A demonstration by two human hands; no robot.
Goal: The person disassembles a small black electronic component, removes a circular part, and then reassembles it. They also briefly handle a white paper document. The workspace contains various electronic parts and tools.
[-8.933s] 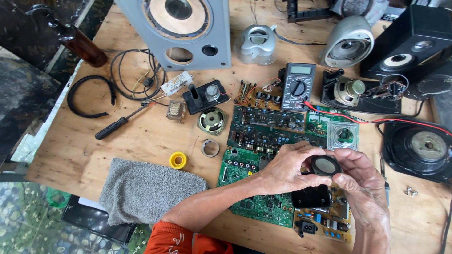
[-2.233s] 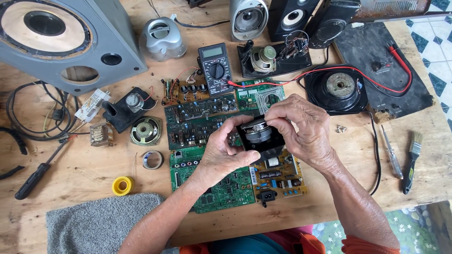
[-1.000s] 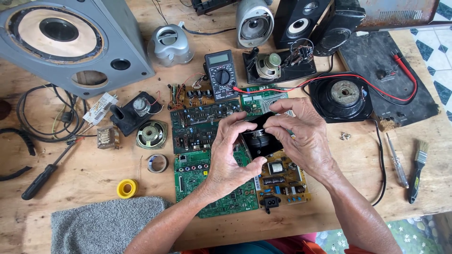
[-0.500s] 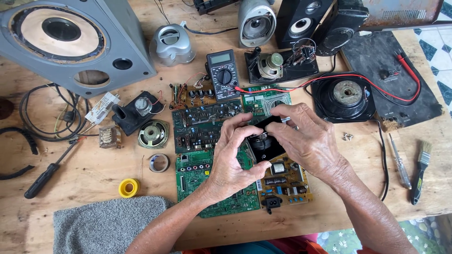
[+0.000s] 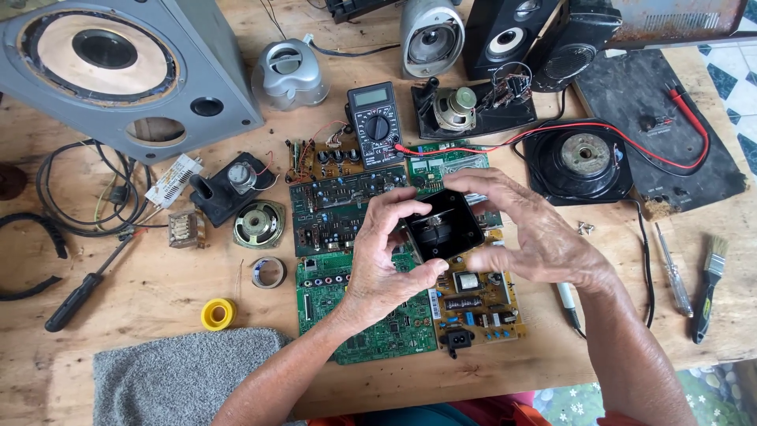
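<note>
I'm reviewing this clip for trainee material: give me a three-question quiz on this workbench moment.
1. True or false: both hands hold the small black speaker.
2. What lies right of the screwdriver with the clear handle: A paintbrush, B multimeter, C yellow tape roll?
3. What lies directly under the held speaker?

Key
1. True: left hand and right hand grip it.
2. A, the paintbrush.
3. Circuit boards on the wooden table.
</note>
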